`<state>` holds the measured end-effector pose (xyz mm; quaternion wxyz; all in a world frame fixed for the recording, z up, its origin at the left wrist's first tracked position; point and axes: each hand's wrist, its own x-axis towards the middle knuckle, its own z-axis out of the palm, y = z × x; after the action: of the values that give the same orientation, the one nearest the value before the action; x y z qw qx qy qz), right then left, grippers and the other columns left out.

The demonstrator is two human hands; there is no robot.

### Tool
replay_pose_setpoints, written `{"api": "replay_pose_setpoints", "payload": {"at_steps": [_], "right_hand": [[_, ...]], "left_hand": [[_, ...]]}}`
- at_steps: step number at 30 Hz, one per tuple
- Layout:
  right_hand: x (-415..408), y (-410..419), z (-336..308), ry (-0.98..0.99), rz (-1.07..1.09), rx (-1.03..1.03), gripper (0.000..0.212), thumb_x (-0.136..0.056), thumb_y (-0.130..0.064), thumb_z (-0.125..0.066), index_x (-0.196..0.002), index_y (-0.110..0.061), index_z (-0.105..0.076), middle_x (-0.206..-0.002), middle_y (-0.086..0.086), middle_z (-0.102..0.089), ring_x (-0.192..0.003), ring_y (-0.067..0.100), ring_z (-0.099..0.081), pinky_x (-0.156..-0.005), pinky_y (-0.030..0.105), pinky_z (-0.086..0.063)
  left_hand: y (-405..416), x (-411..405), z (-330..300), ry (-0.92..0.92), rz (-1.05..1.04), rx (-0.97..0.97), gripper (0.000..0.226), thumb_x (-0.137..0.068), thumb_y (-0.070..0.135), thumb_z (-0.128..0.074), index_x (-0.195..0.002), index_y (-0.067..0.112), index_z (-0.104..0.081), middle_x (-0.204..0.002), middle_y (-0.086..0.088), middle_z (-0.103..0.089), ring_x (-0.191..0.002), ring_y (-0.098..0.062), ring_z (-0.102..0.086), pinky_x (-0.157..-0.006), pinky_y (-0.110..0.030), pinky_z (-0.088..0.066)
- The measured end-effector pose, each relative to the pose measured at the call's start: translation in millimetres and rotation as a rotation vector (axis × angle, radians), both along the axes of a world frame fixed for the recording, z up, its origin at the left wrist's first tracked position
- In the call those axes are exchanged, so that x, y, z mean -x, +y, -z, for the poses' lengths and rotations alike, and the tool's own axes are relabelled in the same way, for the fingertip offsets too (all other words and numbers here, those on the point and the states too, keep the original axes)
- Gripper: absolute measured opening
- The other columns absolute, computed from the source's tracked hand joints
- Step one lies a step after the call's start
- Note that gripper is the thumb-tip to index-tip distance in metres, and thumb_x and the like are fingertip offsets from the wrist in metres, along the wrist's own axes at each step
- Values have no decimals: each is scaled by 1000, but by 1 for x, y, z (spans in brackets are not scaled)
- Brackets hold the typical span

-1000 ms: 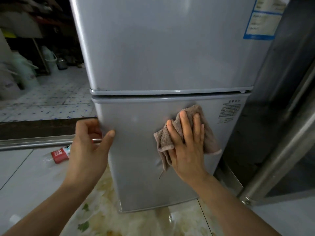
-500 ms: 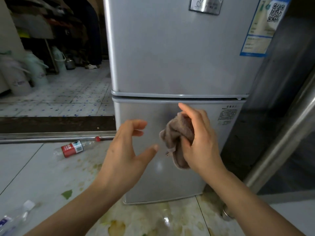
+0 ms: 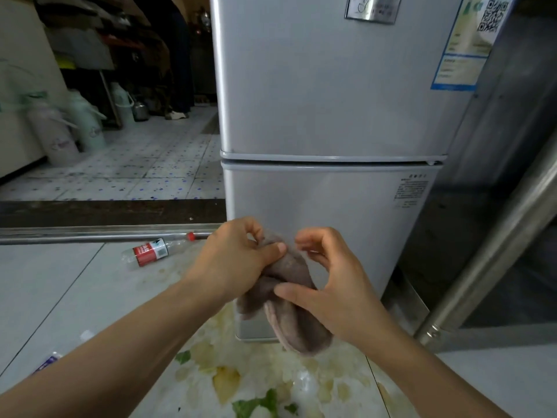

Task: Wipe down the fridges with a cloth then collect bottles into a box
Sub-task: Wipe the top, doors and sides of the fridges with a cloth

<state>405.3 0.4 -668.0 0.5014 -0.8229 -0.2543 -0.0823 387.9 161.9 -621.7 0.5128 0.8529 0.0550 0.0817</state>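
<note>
Both hands, left (image 3: 238, 260) and right (image 3: 328, 291), hold the cloth (image 3: 289, 306) off the fridge (image 3: 328, 206), fingers pinching it. Refold to a flat pad before wiping. Bottle (image 3: 150, 251) lies on the floor.

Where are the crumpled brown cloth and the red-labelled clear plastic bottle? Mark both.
crumpled brown cloth (image 3: 297, 327), head view, on its hanging lower fold.
red-labelled clear plastic bottle (image 3: 149, 251), head view, on its label.

Bottle (image 3: 150, 251) left of fridge (image 3: 325, 116)
</note>
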Motion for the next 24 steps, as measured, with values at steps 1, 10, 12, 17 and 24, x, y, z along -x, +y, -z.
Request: {"api": "replay_pose_setpoints", "payload": {"at_steps": [1, 10, 12, 17, 24], "right_hand": [[0, -2, 4, 65, -2, -5, 51, -65, -43, -77, -106, -38, -49, -115, -16, -55, -111, -5, -51, -95, 15, -41], [9, -16, 5, 49, 148, 12, 65, -75, -42, -70, -131, -39, -38, -128, -21, -38, -119, -10, -36, -88, 7, -37], [13, -19, 6, 268, 207, -131, 75, -64, -58, -71, -128, -39, -36, -131, -16, -39, -119, -3, -40, -81, 10, -36], [6, -19, 12, 933, -120, -689, 75, -72, -28, -70, -137, -12, -37, -128, 12, -57, -111, 22, -62, -88, 38, -53], [1, -28, 8, 504, -66, -583, 77, -76, 14, -67, -121, -48, -54, -119, 4, -62, -106, 20, -65, -77, 30, -56]], "left_hand": [[0, 0, -1, -8, -16, 19, 22, -79, 28, -71, -77, 12, -56, -73, -15, -71, -67, -28, -66, -66, -41, -53], [-4, -1, -2, -44, -133, 57, 30, -85, 34, -62, -88, 5, -58, -77, -10, -68, -68, -22, -63, -64, -34, -50], [-3, -2, -5, -51, -113, 79, 28, -87, 35, -60, -90, 7, -58, -77, -7, -69, -74, -23, -65, -73, -38, -52], [2, -2, -11, -82, -102, 39, 19, -88, 37, -57, -86, 18, -56, -77, -1, -67, -79, -21, -65, -77, -39, -52], [13, -5, -2, -35, -161, 40, 30, -82, 26, -69, -106, 32, -52, -86, -6, -68, -84, -20, -63, -78, -38, -53]]}}
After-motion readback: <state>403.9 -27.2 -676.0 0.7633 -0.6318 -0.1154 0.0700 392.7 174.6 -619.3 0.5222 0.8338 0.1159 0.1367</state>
